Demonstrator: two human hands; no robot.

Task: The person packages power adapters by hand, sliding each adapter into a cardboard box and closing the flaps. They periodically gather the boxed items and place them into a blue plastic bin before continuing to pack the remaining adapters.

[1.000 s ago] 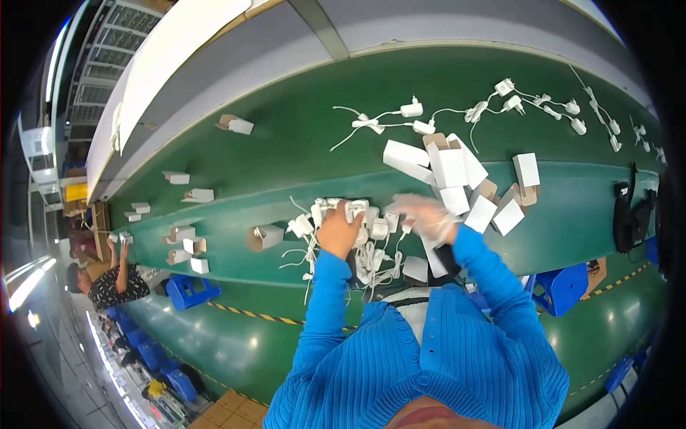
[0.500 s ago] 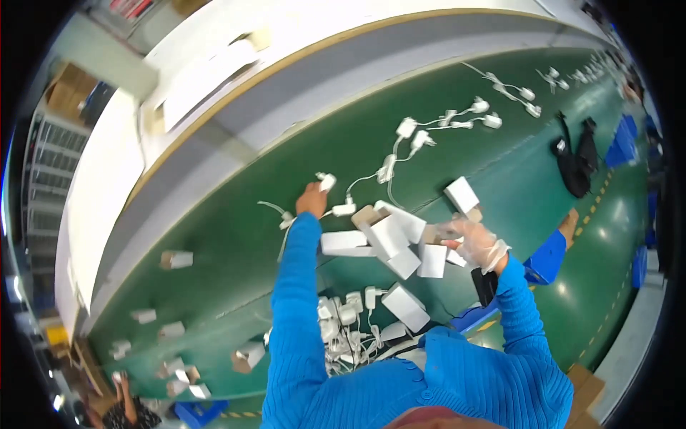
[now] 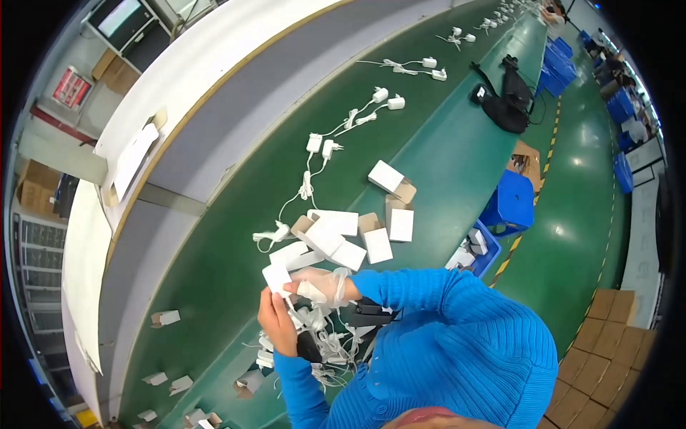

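Note:
My two hands meet over the left part of the table. In my gloved right hand is a small white box, its fingers closed along the side. My bare left hand is closed at the box's lower edge, and white cord shows between the hands. It has a white charger, whose body is mostly hidden by the fingers and box. Just beyond lie several open white boxes with brown inner flaps. Below the hands, against my body, is a tangled heap of white chargers.
White chargers with bundled cords form a line along the green belt. A black bag lies far right on the table. Blue bins stand beside its right edge. A white shelf borders the left. More small boxes lie lower left.
My left hand has drawn back toward me with the charger. My right hand has moved left with a white box, and the two now meet. The view has turned.

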